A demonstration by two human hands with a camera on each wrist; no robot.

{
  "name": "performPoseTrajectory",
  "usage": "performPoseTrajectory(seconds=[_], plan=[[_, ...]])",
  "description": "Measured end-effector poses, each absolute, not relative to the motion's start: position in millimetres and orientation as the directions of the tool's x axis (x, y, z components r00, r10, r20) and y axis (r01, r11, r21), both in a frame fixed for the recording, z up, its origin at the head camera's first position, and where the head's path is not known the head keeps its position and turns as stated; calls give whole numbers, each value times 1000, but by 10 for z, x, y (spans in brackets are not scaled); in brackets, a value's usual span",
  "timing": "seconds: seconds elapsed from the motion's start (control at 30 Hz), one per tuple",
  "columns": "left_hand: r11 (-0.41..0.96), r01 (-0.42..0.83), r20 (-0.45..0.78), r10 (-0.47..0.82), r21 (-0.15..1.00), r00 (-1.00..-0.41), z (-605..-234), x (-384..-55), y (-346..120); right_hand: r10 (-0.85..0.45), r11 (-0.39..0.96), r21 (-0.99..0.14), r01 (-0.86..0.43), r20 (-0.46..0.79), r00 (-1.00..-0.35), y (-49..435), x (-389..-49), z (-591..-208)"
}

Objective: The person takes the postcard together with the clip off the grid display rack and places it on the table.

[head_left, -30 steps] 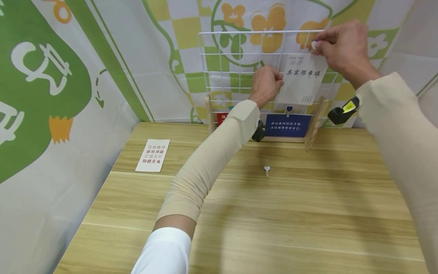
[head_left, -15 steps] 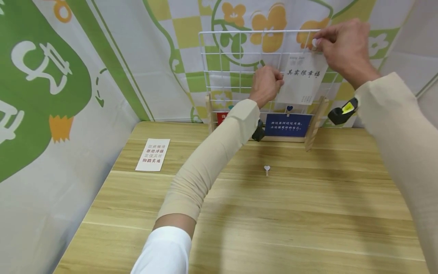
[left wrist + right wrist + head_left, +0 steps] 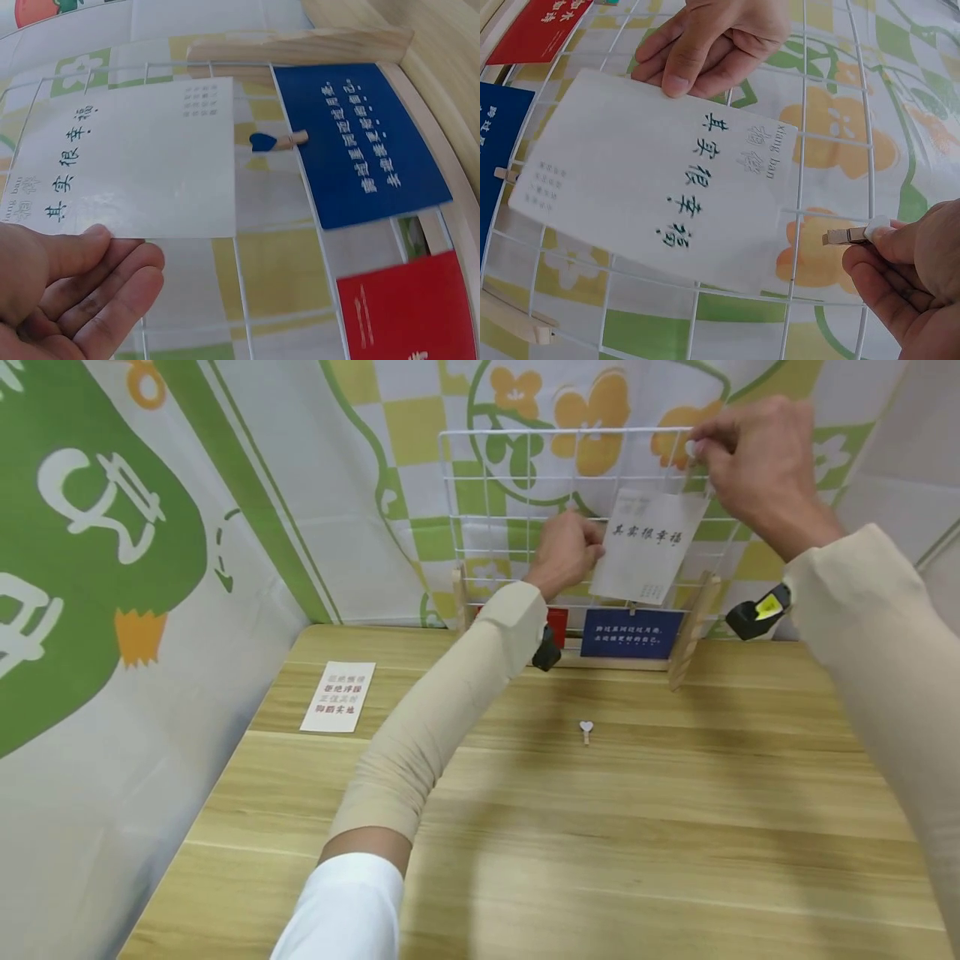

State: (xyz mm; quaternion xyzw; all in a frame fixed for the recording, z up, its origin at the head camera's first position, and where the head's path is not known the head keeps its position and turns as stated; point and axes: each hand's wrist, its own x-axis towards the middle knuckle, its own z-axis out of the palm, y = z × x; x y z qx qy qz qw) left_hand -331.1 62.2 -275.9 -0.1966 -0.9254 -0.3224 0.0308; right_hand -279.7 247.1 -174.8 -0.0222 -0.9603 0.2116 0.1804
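Note:
A white card [image 3: 648, 552] with dark lettering is pinched along its left edge by my left hand [image 3: 564, 550], thumb in front. It overlaps the white wire grid [image 3: 487, 517], tilted slightly. Near the grid's upper right corner, my right hand [image 3: 765, 464] pinches a small wooden clothespin [image 3: 845, 236] by its white heart end. In the right wrist view that clothespin is apart from the card. Lower on the grid hangs a blue card [image 3: 360, 150], held by a clothespin with a blue heart [image 3: 262, 142]. A red card [image 3: 412, 307] hangs beside it.
The grid stands in wooden feet [image 3: 692, 631] at the back of the wooden table [image 3: 600, 843]. A small printed card [image 3: 338, 697] lies at the left. A white-heart clothespin [image 3: 587, 732] lies in front of the grid. A patterned cloth [image 3: 412, 427] hangs behind.
My left hand has moved the white card left and slightly down, away from the right hand's clothespin. More of the red card shows now. The right hand has barely shifted.

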Motion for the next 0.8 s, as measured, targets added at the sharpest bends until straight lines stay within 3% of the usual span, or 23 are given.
performPoseTrajectory(seconds=[0.3, 0.53, 0.8], plan=[[705, 349, 129, 347, 618, -929, -2797, -3313, 362, 80, 902, -422, -89, 366, -927, 2510, -2742, -1820], [712, 306, 92, 323, 632, -942, -2774, -3289, 209, 109, 896, -443, -39, 303, -947, 2584, -2714, -1867], [724, 259, 23, 319, 639, -947, -2785, -3273, -32, 82, 907, -417, -63, 321, -944, 2613, -2686, -1974]])
